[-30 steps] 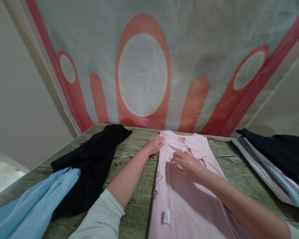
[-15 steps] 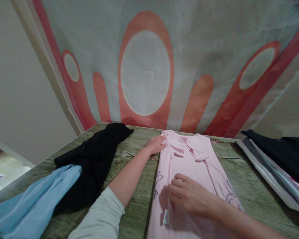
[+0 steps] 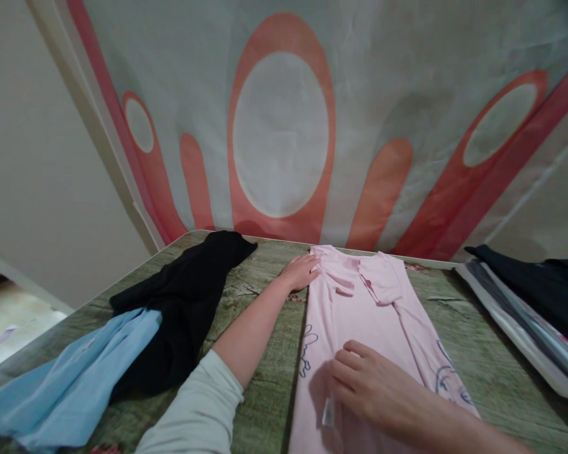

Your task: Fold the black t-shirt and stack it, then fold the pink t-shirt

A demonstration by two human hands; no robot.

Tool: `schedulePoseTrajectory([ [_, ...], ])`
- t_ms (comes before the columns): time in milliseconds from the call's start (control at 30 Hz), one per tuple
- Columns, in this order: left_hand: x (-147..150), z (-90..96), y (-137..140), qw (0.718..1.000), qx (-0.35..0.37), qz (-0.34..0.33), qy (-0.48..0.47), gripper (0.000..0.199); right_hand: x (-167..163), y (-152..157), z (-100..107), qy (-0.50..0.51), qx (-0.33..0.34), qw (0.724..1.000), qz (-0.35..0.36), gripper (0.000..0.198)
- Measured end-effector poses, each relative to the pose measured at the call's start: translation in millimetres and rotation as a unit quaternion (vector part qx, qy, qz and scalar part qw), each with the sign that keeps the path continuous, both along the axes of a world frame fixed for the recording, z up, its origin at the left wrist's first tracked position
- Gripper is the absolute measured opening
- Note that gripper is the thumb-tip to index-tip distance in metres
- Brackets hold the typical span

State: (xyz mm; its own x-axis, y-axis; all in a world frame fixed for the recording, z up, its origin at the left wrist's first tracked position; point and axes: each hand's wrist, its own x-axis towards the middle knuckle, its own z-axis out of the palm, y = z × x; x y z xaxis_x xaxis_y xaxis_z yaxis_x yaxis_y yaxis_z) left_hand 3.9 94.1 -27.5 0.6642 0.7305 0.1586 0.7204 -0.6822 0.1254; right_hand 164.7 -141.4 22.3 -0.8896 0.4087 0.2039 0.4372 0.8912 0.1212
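Observation:
A pink shirt point(image 3: 360, 321) lies lengthwise before me, its sides and sleeves folded inward and dark line drawings along both side edges. My left hand point(image 3: 300, 273) rests flat, fingertips on the shirt's far left shoulder, beside the collar. Over the lower middle of the shirt, my right hand point(image 3: 366, 378) has its fingers curled together. Whatever is between those fingers, if anything, is hidden. A small white label point(image 3: 328, 413) shows just below them at the inner fold. The shirt's near end runs out of view.
On the left of the wood-patterned table point(image 3: 260, 302) lie a crumpled black garment point(image 3: 184, 302) and a light blue garment point(image 3: 80, 378). A stack of folded clothes point(image 3: 539, 315) sits at the right. Behind the table hangs a grey sheet point(image 3: 360, 75) with orange shapes.
The view has shifted slightly, so everything sits a little to the right. My right hand has moved slightly nearer along the shirt, still curled. My left hand stays on the shoulder.

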Motion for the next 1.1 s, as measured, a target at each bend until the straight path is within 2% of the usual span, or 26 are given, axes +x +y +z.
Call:
schedulePoseTrajectory([
  [133, 0.0, 0.7, -0.4, 1.0, -0.003, 0.003, 0.003, 0.049, -8.5, -18.1, 2.6, 0.021, -0.007, 0.998, 0.067, 0.015],
  [400, 2.3, 1.0, 0.7, 1.0, -0.011, 0.007, 0.002, 0.051, -9.6, -34.4, 4.1, 0.028, -0.034, 0.994, 0.103, 0.008],
  [600, 3.6, 2.6, 1.7, 1.0, -0.018, 0.013, 0.013, 0.051, -14.3, -37.6, 8.4, 0.019, -0.05, 0.996, 0.069, 0.02],
  [867, 3.2, 2.0, 1.5, 1.0, -0.005, 0.007, 0.001, 0.05, -6.1, -35.9, 28.9, 0.032, -0.02, 0.995, 0.089, 0.02],
  [1000, 3.1, 2.5, 0.8, 1.0, -0.007, 0.006, 0.003, 0.05, -7.8, -37.4, 21.9, 0.027, -0.037, 0.996, 0.073, 0.02],
  [1100, 3.4, 3.2, -0.6, 1.0, -0.008, 0.011, 0.003, 0.049, -8.7, -38.2, 17.5, 0.008, -0.084, 0.995, 0.06, 0.018],
])
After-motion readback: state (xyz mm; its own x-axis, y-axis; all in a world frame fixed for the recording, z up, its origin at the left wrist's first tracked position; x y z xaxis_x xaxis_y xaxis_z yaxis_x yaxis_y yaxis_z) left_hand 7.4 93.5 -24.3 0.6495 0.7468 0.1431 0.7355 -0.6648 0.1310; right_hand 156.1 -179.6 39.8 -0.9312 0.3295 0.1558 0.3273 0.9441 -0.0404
